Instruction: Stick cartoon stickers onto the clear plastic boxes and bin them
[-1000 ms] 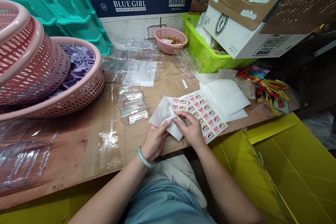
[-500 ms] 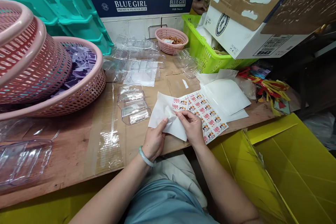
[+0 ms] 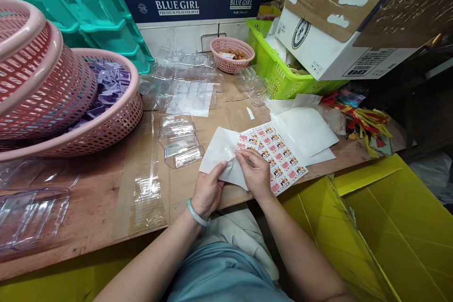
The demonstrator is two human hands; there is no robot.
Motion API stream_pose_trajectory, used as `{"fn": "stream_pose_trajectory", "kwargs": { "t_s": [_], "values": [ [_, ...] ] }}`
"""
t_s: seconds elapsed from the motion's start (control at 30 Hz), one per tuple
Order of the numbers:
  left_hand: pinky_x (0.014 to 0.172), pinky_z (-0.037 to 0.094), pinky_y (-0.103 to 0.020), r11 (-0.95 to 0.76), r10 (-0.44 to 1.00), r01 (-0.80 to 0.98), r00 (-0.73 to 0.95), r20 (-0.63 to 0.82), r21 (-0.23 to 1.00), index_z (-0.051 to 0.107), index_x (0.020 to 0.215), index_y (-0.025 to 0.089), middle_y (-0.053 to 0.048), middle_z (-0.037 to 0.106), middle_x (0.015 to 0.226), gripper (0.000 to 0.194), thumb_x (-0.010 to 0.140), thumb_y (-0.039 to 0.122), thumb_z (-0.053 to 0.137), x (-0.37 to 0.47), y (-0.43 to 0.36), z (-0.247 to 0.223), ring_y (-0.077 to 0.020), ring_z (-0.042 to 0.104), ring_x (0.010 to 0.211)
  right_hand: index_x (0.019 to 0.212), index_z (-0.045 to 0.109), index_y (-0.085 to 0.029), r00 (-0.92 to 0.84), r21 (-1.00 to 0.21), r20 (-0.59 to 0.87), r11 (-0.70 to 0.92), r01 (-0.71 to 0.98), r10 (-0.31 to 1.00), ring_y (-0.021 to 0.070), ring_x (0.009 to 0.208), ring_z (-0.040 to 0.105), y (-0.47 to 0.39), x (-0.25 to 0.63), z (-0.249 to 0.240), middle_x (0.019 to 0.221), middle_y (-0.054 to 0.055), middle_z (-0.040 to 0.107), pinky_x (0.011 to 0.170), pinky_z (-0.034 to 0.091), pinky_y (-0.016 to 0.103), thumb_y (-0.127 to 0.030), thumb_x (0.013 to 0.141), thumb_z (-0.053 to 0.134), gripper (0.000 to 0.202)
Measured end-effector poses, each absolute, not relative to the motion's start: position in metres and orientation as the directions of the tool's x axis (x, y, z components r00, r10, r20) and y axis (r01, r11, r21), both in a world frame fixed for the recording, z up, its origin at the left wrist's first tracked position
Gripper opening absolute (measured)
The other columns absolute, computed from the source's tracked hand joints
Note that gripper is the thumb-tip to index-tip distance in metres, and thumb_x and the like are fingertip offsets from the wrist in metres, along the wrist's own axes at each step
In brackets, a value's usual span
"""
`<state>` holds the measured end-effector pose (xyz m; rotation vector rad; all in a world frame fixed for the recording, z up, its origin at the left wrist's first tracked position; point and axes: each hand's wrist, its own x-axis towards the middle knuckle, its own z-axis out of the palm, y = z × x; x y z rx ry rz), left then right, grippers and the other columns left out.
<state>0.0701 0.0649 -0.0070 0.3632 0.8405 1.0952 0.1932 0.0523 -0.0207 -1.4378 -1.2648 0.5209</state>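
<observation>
- Paper [image 3: 220,147], white and creased near its middle, is held by both our hands over the front of the cardboard [image 3: 148,174].
- Our left hand [image 3: 208,192] grips its lower edge, thumb on top (the other fingers are mostly hidden).
- Our right hand [image 3: 256,177] has thumb and forefinger pinched together at the crease; we cannot tell what is between them.
- Cat stickers [image 3: 285,160] lie just right of our paper.
- White sheets [image 3: 306,130] lie beside the stickers, farther right.
</observation>
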Motion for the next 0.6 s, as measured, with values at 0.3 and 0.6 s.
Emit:
{"fn": "stream_pose_trajectory", "kwargs": {
  "t_s": [0.3,0.6],
  "values": [
    [0.103,0.046,-0.039,0.589,0.796,-0.61,0.328,-0.509,0.529,0.061,0.116,0.019,-0.011,0.065,0.124,0.038,0.081,0.033,0.069,0.068,0.06,0.002,-0.0239,0.061,0.115,0.091,0.07,-0.019,0.85,-0.924,0.126,0.373,-0.088,0.512,0.0157,0.084,0.07,0.09,0.252,-0.001,0.098,0.004,0.073,0.084,0.056,0.036,-0.035,0.082,0.066,0.019],
    [0.09,0.051,-0.034,0.696,0.714,-0.405,0.481,-0.509,0.593,0.07,0.094,0.014,-0.013,0.068,0.118,0.034,0.087,0.045,0.057,0.004,0.022,0.024,-0.0247,0.062,0.111,0.109,0.067,-0.03,-0.285,-0.2,0.761,0.628,0.752,0.583,0.0214,0.117,0.061,0.035,0.189,0.004,0.119,0.003,0.069,0.105,0.045,0.046,-0.018,0.083,0.068,0.028]
  ]
}}
